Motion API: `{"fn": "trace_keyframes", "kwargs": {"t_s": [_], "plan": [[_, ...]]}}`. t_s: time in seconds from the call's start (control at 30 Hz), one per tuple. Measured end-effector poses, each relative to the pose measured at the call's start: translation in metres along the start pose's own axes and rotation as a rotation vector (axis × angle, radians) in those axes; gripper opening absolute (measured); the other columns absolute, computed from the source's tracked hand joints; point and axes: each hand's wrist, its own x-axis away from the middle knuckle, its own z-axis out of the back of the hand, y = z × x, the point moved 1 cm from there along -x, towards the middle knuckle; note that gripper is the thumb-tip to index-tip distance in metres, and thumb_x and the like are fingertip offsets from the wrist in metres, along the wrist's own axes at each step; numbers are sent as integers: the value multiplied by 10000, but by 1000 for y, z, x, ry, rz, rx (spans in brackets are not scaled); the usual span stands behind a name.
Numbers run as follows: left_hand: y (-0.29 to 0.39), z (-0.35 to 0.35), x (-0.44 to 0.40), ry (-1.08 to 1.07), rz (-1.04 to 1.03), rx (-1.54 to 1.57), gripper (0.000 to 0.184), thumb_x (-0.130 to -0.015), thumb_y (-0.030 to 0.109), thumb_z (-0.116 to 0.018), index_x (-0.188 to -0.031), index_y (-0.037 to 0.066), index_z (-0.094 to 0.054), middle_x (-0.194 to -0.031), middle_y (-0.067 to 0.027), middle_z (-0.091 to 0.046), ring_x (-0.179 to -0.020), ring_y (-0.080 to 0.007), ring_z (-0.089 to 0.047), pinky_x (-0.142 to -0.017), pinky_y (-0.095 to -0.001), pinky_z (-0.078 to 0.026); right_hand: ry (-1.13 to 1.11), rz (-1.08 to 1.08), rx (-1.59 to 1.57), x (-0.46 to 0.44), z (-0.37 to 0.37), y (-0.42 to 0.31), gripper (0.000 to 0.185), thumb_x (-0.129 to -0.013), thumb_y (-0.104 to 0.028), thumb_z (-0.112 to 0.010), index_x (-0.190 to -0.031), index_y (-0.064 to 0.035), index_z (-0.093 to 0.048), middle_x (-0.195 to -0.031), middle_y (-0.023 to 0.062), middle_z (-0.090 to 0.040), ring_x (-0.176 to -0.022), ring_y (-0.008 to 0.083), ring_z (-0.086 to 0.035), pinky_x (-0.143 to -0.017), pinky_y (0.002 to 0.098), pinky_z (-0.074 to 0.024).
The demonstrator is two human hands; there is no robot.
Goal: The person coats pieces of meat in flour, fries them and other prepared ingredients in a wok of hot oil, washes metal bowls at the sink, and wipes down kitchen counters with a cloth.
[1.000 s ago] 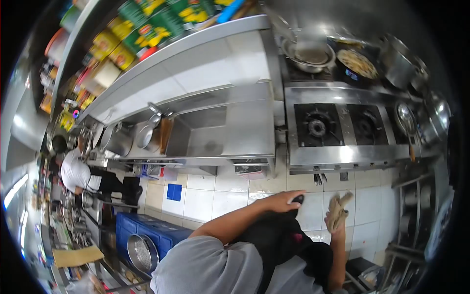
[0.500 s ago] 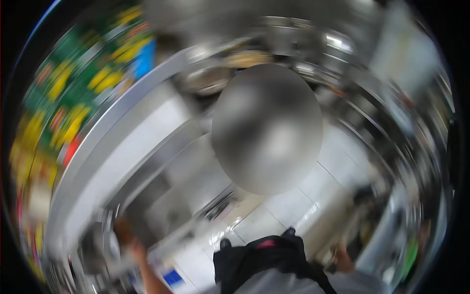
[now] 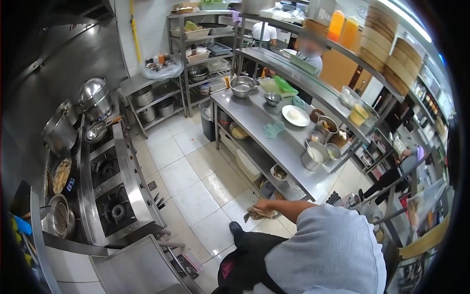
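My right hand (image 3: 265, 205) is closed around a crumpled brown-beige cloth (image 3: 255, 214). It hangs low over the tiled floor, beside the near end of the steel worktable (image 3: 235, 110). My left hand is out of view. On that worktable are a white plate (image 3: 295, 115), a green cloth (image 3: 273, 129), a steel bowl (image 3: 242, 86) and a pot of pale liquid (image 3: 315, 157).
A gas stove (image 3: 110, 179) runs along the left, with a strainer (image 3: 60, 215) and a pan of food (image 3: 62, 175) beside it. A steel rack (image 3: 203, 32) stands at the back. Another person (image 3: 313, 51) is behind the worktable. White floor tiles (image 3: 181, 176) lie between.
The blurred view has swung, bringing the stove and worktable into sharp sight. My left hand has left the picture; my right arm now reaches out with the cloth.
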Motion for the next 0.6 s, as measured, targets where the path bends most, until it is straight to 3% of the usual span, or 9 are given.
{"fn": "trace_keyframes", "kwargs": {"t_s": [0.03,0.1,0.2,0.33,0.5,0.6], "plan": [[0,-3,0,-32,-1,21,365,-961,146,-508,-1296,21,-584,-1227,-116,-646,-1098,-210,-624,-927,-296,-495,13,-6,-3,-5,-15,16,443,-942,-410,-428,-1216,-150,-659,-1146,191,-677,-1041,345,-651,-919,438,-477],[2,-5,6,-85,1,48,366,-962,150,-509,-1297,21,-584,-1227,-118,-646,-1097,-211,-624,-928,-298,-495,24,-378,-150,-36,-65,82,474,-891,-448,-473,-1095,-90,-709,-1171,221,-655,-1046,405,-635,-881,461,-491],[4,-2,12,-119,11,82,369,-962,157,-512,-1298,22,-583,-1226,-121,-646,-1096,-212,-625,-929,-301,-496,155,-501,-244,-26,-91,91,542,-854,-496,-494,-1062,-51,-722,-1187,232,-650,-1066,399,-632,-894,441,-495],[4,2,22,-141,19,99,372,-963,166,-514,-1299,23,-582,-1224,-125,-646,-1095,-215,-627,-931,-304,-496,251,-559,-405,40,-57,-9,532,-808,-474,-558,-991,-6,-733,-1047,224,-705,-940,351,-694,-817,435,-534],[5,8,31,-155,27,103,376,-964,177,-518,-1301,24,-581,-1223,-130,-646,-1093,-217,-628,-933,-309,-497,128,-488,-406,31,-88,-11,578,-824,-480,-552,-1083,14,-701,-1160,226,-674,-1087,350,-644,-902,439,-498],[5,12,37,-161,30,108,378,-964,183,-520,-1303,25,-580,-1222,-133,-646,-1092,-219,-629,-934,-311,-498,121,-557,-496,33,-106,-17,590,-826,-484,-546,-1097,19,-694,-1180,226,-666,-1090,341,-645,-912,432,-496]]}}
